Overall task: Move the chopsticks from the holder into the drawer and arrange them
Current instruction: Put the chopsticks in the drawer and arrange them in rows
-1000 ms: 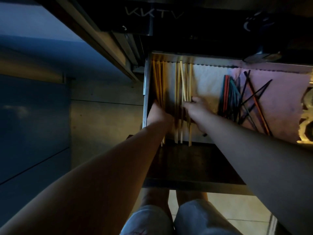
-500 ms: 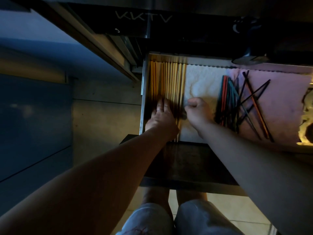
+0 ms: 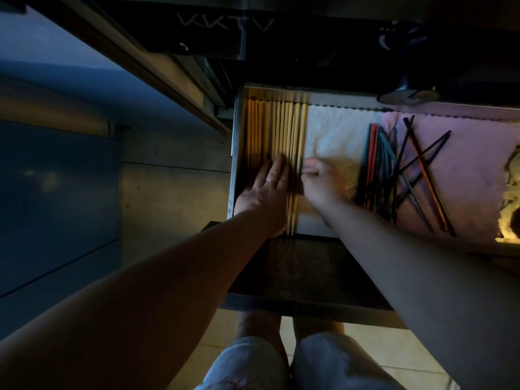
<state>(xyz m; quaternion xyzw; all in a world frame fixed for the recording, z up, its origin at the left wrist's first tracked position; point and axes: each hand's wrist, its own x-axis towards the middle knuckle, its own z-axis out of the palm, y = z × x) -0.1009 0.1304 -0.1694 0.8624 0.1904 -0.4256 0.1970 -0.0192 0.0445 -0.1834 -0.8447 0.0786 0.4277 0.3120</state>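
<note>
Several pale wooden chopsticks (image 3: 281, 130) lie side by side in a neat row along the left side of the open drawer (image 3: 233, 153). My left hand (image 3: 267, 190) rests flat on their near ends, fingers together. My right hand (image 3: 320, 181) is just right of the row, fingers curled and blurred against the rightmost stick; whether it grips one I cannot tell. A loose heap of dark, red and green chopsticks (image 3: 399, 170) lies crossed over itself further right in the drawer.
A white towel (image 3: 334, 133) and a pink cloth (image 3: 472, 170) line the drawer. A dark lower shelf (image 3: 304, 271) juts out below it. Above hangs a dark counter edge (image 3: 225, 26) with a round object (image 3: 408, 94). My knees show at the bottom.
The wooden chopsticks went from spread apart to a tight row at the drawer's left. My left hand came to lie flat on them; my right hand shifted slightly right of the row.
</note>
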